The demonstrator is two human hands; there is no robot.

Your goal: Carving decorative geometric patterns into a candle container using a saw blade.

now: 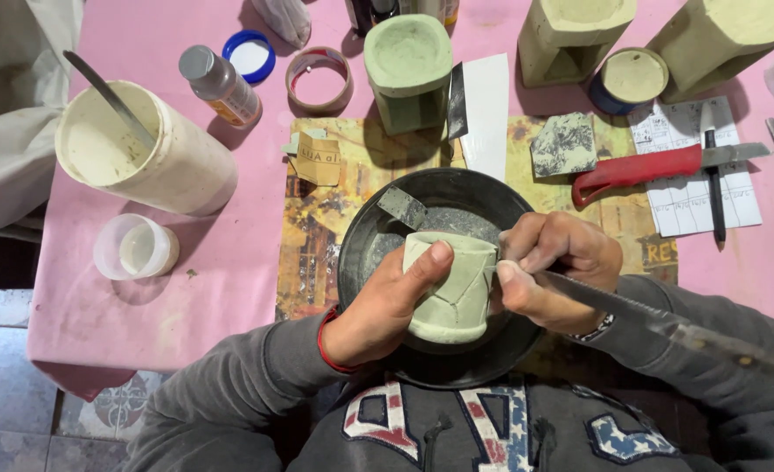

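Hands work on a green clay cup over a black bowl.

Your left hand (385, 306) grasps the green clay cup (450, 288) from its side, thumb pressed on the rim, and keeps it above the black bowl (365, 253). Your right hand (555, 267) is clenched around a long serrated knife (658, 319), its blade end touching the cup's right side. Beyond the bowl a red-handled knife (636, 169) lies on the pink tablecloth (229, 253), and well to the left stands a white tub (146, 149) with a stick in it.
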